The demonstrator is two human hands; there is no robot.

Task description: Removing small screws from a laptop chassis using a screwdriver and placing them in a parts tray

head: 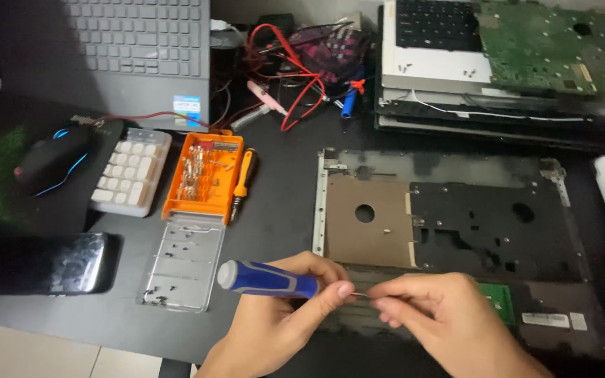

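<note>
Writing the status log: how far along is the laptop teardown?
Done: the laptop shell lies stripped, green circuit board set on the stack behind, loose screws in the clear lid. In hand: left hand holds the blue screwdriver, right hand pinches its tip. Left: a small green board remains in the shell.

Screwdriver [267, 278] in left hand [281, 315]: glossy blue plastic grip, grey cap, thin metal shaft. Laptop shell [456, 217], right: matt dark plastic, dull brown sheet. Bit case [201, 175], left: orange plastic, clear lid. Phone [50, 264]: glossy. Desk [274, 210]: matt black.
</note>
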